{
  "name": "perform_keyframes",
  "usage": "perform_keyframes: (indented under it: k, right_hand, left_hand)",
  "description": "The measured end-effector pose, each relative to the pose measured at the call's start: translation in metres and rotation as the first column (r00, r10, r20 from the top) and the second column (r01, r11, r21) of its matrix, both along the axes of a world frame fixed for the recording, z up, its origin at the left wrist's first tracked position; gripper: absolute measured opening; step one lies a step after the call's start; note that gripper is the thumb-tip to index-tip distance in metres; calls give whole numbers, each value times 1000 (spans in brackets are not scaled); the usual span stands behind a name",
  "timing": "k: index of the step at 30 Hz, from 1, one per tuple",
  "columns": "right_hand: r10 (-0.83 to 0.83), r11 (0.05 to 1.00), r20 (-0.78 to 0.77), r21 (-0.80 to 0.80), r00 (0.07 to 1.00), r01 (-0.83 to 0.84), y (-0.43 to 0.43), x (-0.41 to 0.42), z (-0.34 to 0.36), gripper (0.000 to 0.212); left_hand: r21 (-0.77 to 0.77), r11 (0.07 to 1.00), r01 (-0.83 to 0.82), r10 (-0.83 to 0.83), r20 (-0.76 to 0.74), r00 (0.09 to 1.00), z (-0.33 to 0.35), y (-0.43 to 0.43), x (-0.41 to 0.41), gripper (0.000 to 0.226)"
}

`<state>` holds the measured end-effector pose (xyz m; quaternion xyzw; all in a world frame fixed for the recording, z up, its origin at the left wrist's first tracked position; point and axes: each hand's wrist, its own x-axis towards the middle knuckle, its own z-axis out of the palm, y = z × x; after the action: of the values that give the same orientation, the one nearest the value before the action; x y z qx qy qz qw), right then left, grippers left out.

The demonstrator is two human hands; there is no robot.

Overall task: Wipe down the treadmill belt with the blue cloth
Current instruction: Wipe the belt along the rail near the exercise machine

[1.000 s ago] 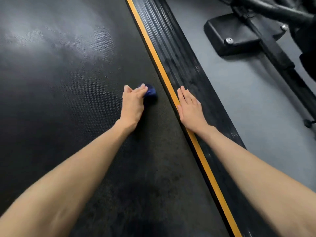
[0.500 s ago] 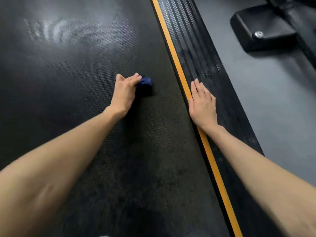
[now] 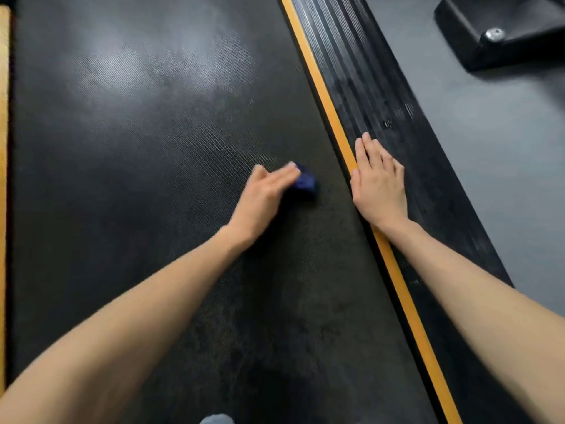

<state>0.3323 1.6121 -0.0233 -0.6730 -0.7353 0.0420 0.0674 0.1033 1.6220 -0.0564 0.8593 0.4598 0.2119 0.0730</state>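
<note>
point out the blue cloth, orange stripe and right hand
blue cloth [image 3: 305, 181], head view, its bunched visible end
orange stripe [image 3: 322, 87], head view, bare upper stretch
right hand [image 3: 380, 188], head view, its back

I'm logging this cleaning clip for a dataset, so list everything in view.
treadmill belt: one, black and textured, fills the left and centre
orange stripe: one, along the belt's right edge
side rail: one, black and ribbed, right of the stripe
orange strip: one, at the far left border
floor: grey, right of the rail
machine base: one, black, top right on the floor
bolt: one, silver, on that base
grey object: one, at the bottom edge, too cropped to identify
blue cloth: one, bunched on the belt under the fingers
left hand: presses the cloth, blurred
right hand: flat on the rail, thumb side on the stripe
</note>
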Motion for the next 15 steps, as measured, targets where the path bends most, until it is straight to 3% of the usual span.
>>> perform_keyframes:
  k: [1,4,6,7,8,10,11,13,14,15]
  right_hand:
    - [-3,1000,-3,-4,1000,3,0,0,0,53]
    - [0,1000,2,2,1000,0,0,0,-1,53]
    - [-7,1000,8,3,1000,7,0,0,-1,53]
    - [-10,1000,9,8,1000,10,0,0,-1,53]
    - [-10,1000,11,17,1000,10,0,-1,-2,53]
    - [-5,1000,16,28,1000,5,-1,0,-4,53]
    - [-8,1000,20,31,1000,7,-1,1,-4,53]
    - [-11,999,21,34,1000,10,-1,1,-5,53]
    - [-7,999,22,31,1000,6,-1,1,-5,53]
    - [-4,1000,22,31,1000,3,-1,1,-5,53]
  left_hand:
    - [8,985,-171,171,11,985,-2,21,-17,39]
    - [-97,883,-458,466,88,880,6,52,-45,33]
    - [-178,831,-527,553,154,819,18,40,-21,35]
    - [-178,856,-485,515,215,830,21,22,-5,34]
    - [-164,913,-372,404,249,880,18,-3,10,32]
    - [-75,997,17,-9,114,993,7,-65,32,35]
    - [-78,968,238,-236,24,971,6,-90,32,35]
    - [-105,822,560,-568,-64,821,7,-92,19,41]
    - [-92,768,634,-640,-79,764,8,-73,9,45]
    - [-28,778,627,-627,-94,774,13,-47,0,45]
